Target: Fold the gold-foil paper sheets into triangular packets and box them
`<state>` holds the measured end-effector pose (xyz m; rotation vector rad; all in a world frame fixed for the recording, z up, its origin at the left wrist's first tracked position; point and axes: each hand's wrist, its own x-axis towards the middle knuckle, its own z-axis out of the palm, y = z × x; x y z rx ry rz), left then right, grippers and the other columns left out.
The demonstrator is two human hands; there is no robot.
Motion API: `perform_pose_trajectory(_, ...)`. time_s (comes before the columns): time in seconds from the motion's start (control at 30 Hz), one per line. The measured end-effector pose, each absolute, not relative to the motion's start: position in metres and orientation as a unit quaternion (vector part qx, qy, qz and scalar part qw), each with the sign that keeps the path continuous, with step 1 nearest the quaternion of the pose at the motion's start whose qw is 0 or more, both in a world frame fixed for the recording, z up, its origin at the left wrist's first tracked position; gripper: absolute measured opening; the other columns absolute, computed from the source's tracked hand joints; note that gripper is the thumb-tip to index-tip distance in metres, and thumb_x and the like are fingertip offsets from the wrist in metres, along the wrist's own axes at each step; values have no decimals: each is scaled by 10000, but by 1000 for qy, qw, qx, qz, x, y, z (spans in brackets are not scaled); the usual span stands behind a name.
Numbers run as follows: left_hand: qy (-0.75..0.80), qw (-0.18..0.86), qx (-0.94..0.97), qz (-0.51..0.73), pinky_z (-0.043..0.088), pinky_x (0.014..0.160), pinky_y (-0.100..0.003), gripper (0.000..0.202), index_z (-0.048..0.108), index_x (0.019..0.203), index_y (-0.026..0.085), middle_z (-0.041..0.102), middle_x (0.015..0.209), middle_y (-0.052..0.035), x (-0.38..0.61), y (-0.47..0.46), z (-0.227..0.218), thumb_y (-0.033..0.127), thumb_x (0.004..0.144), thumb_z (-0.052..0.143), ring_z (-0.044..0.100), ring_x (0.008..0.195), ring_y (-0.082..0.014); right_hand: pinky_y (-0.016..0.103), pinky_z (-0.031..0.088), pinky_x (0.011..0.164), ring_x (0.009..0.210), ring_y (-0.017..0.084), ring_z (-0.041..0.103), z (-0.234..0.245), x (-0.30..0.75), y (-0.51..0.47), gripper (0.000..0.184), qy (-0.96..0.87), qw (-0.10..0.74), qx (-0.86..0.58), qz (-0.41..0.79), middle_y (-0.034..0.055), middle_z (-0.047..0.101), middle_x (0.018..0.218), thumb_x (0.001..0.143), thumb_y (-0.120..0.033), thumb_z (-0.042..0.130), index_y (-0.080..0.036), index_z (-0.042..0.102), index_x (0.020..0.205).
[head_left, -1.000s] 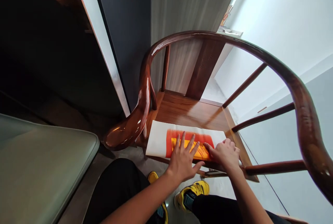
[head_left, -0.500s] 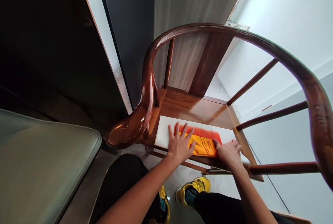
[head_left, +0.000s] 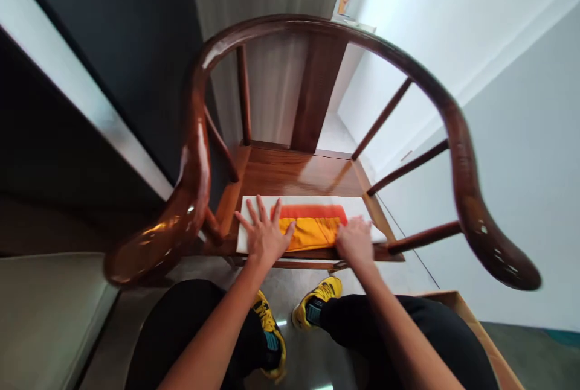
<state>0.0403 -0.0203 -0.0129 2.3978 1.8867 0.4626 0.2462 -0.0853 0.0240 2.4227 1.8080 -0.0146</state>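
Note:
A white cloth (head_left: 258,209) with an orange-red band (head_left: 309,213) and a yellow printed area (head_left: 310,234) lies flat on the seat of a wooden armchair (head_left: 294,175). My left hand (head_left: 265,236) rests palm down on the cloth's near left part, with its fingers spread and its thumb touching the yellow area. My right hand (head_left: 356,240) presses on the right end of the yellow area. Neither hand grips anything. The near edge of the cloth is partly hidden by my hands.
A dark glossy curved chair rail (head_left: 344,40) with thin spindles arches around the seat. A grey-green padded bench (head_left: 45,317) sits at lower left, and a cardboard box edge (head_left: 466,329) at lower right. My black-clad legs and yellow shoes are below.
The view has swung, shifting the chair left and up. The cloth now lies squarer on the seat, with less orange-red showing, and my left-hand fingers are spread wider.

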Motion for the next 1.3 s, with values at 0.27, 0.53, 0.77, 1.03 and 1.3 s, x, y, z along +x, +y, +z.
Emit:
perform_pose_trajectory(0.27,601,29,788,132,65,1134,-888,624,382,1645,306,151,1762,-213,40,-15,-13,452,1050,502,72,1602,-544,505,184,1307,1625,362,198,-8,153,-42,743,627,-103,768,-79,316,215,1703,1088,-417,325,113,275,1606)
perform_pose_trajectory(0.53,609,24,784,121,61,1151,-867,777,327,1668,289,132,1762,-225,42,-15,-12,664,1006,479,34,1608,-533,520,196,1306,1624,347,206,-18,290,-97,716,519,-56,853,-23,297,186,1714,1089,-382,303,95,250,1620)
perform_pose_trajectory(0.77,609,21,784,122,43,1155,-862,773,321,1670,287,126,1765,-219,42,-15,-13,644,1006,496,42,1607,-531,551,160,1308,1617,376,214,-7,315,-103,663,497,-57,866,7,350,219,1685,1060,-249,306,167,277,1575)
perform_pose_trajectory(1.03,601,12,793,101,115,1136,-875,654,315,1670,314,128,1757,-236,39,-13,-14,509,1060,451,76,1599,-549,443,157,1333,1639,238,185,-15,168,-57,662,701,-194,685,-41,144,272,1733,1119,-425,205,-41,322,1646)
perform_pose_trajectory(1.3,606,19,787,116,95,1195,-820,662,343,1662,311,124,1770,-196,32,-13,-16,596,1065,366,65,1616,-512,478,119,1334,1639,269,178,-24,317,-93,654,566,-73,821,-16,188,184,1747,1089,-307,215,28,243,1650)
